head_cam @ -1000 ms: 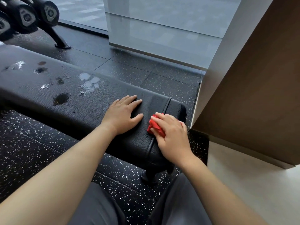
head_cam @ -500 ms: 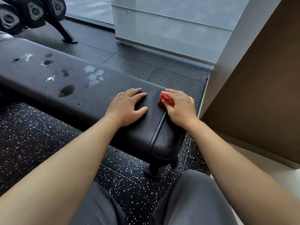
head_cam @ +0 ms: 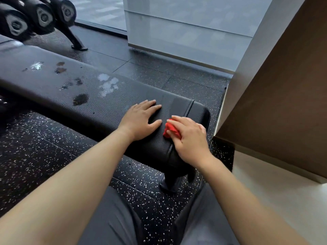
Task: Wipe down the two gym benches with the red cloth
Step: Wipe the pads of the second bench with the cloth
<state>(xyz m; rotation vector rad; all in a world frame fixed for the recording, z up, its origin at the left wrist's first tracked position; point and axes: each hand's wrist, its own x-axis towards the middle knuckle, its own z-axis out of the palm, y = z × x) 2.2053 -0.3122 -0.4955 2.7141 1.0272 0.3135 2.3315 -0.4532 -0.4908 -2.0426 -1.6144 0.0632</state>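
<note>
Dumbbell labels illegible, right hand grips cloth

cloth: red | bench: black, pebbled | floor: black, white-speckled

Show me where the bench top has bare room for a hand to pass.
Dry, bare leather lies between the left hand and the wet patches on the bench, and in the far strip from the seam to the bench's end. It is crowded toward the near edge, where the right hand holds the red cloth beside the left hand's thumb.
</note>
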